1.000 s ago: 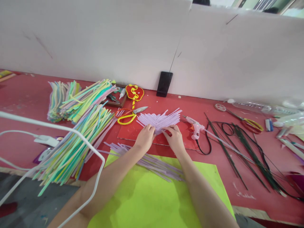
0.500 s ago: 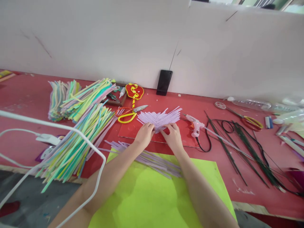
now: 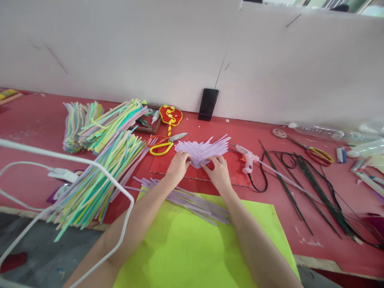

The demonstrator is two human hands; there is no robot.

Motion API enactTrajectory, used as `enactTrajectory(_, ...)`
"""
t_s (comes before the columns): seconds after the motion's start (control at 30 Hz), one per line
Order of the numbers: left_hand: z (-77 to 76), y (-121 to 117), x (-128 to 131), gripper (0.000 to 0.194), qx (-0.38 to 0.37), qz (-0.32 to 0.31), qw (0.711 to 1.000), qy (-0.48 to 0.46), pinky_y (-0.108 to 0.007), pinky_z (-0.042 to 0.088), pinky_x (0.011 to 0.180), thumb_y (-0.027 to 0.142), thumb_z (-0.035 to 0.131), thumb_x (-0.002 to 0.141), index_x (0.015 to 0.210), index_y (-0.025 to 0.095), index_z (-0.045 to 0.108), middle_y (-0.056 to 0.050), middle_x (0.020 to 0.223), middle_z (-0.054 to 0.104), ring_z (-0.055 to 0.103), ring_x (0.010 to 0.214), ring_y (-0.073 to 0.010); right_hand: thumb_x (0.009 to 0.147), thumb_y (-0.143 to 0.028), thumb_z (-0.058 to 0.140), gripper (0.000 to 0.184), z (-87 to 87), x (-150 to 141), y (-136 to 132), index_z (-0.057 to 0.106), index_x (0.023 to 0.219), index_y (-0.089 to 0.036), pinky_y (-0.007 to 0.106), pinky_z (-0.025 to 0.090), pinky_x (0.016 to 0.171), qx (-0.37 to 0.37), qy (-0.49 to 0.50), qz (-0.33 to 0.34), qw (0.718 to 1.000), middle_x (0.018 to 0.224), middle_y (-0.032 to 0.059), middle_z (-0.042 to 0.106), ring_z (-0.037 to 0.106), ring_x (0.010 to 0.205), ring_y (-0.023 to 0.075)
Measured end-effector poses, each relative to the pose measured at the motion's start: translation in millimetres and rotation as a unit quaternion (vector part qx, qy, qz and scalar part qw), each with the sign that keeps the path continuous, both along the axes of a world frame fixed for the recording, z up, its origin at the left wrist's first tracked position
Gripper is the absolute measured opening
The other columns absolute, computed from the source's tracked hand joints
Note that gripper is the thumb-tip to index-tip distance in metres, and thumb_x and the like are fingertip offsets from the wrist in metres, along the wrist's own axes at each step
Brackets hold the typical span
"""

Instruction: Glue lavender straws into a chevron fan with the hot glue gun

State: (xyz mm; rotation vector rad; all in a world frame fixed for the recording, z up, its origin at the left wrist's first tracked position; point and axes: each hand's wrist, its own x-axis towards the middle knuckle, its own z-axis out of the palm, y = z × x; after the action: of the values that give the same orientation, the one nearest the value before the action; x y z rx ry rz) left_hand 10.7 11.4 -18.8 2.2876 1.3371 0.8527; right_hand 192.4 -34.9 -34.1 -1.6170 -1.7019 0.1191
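Note:
A fan of lilac pipe cleaners (image 3: 199, 149), set in a V pattern, lies on a red board (image 3: 168, 167) in front of me. My left hand (image 3: 180, 162) grips its lower left edge, fingers pinched together. On the lower right edge, the thumb and fingers of my right hand (image 3: 218, 168) pinch the pipe cleaners. Loose lilac pipe cleaners (image 3: 192, 203) lie below my wrists, partly over a lime-green sheet (image 3: 192, 248). Close by on the right is a pink glue gun (image 3: 247, 158); scissors with red and yellow handles (image 3: 163, 146) rest on the left.
Bundles of coloured pipe cleaners (image 3: 102, 180) cover the left side. A white cable (image 3: 129, 196) crosses the near left. A black phone (image 3: 208, 105) leans on the wall. Green stems (image 3: 321, 192), more scissors (image 3: 318, 155) and plastic bottles (image 3: 318, 131) lie on the right.
My left hand has shifted slightly left and up along the lilac fan's edge, showing more of its lower point. My right hand stays nearly in place.

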Motion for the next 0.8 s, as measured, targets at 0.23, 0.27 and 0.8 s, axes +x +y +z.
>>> enactTrajectory(0.23, 1.1, 7.8, -5.9, 0.016, -0.015, 0.007, 1.000, -0.014, -0.031, 0.049, 0.080, 0.000, 0.061, 0.076, 0.079, 0.016, 0.059, -0.004, 0.084, 0.061, 0.060, 0.082, -0.0169, 0.080, -0.041, 0.062, 0.026, -1.2, 0.3, 0.8, 0.067, 0.096, -0.021, 0.042, 0.045, 0.085, 0.001, -0.008, -0.002, 1.000, 0.099, 0.0104, 0.056, 0.051, 0.098, 0.0268)
enactTrajectory(0.27, 0.8, 8.1, -5.9, 0.016, -0.011, 0.004, 1.000, -0.017, -0.031, 0.050, 0.080, 0.000, 0.061, 0.076, 0.079, 0.016, 0.058, -0.004, 0.084, 0.061, 0.059, 0.082, -0.0167, 0.080, -0.040, 0.063, 0.026, -1.4, 0.2, 1.0, 0.067, 0.096, -0.021, 0.041, 0.045, 0.085, 0.002, -0.008, -0.002, 1.000, 0.099, 0.0103, 0.056, 0.051, 0.097, 0.0266)
enactTrajectory(0.8, 7.1, 4.9, -9.0, 0.016, 0.013, -0.045, 0.997, 0.061, -0.032, 0.049, 0.082, 0.003, 0.063, 0.076, 0.083, 0.016, 0.061, -0.005, 0.092, 0.061, 0.061, 0.089, -0.0192, 0.081, -0.041, 0.061, 0.025, -8.3, -1.6, 3.7, 0.066, 0.095, -0.021, 0.042, 0.043, 0.087, 0.003, 0.009, -0.010, 1.000, 0.099, 0.0099, 0.056, 0.051, 0.096, 0.0253)
